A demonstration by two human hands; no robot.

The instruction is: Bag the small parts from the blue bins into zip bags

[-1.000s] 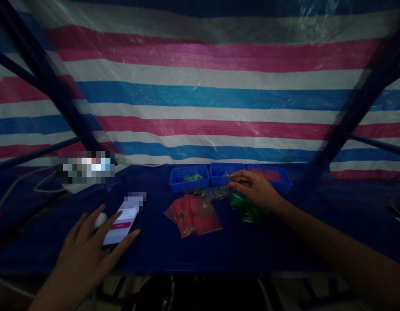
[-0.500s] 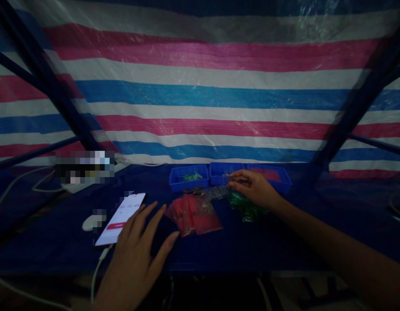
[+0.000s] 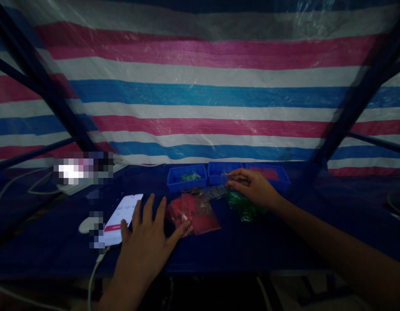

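Note:
My left hand is spread open, palm down, between a phone with a lit screen and a loose pile of red plastic packets. Its thumb reaches over the near edge of the packets; whether it presses on them I cannot tell. Above the front of the middle blue tray, my right hand pinches a small clear plastic bag, dim and partly hidden by the fingers. Under that hand lies a heap of green plastic packets. Clear packets with dark contents lie just behind the red ones.
A left blue tray holds some green packets, and the right blue tray holds something red. A white cable runs from the phone over the table's front edge. At the left stands a power strip; a striped sheet hangs behind.
My left hand has moved right, off the phone's edge, with its fingers spread wider and its thumb now over the red packets. My right hand has hardly moved.

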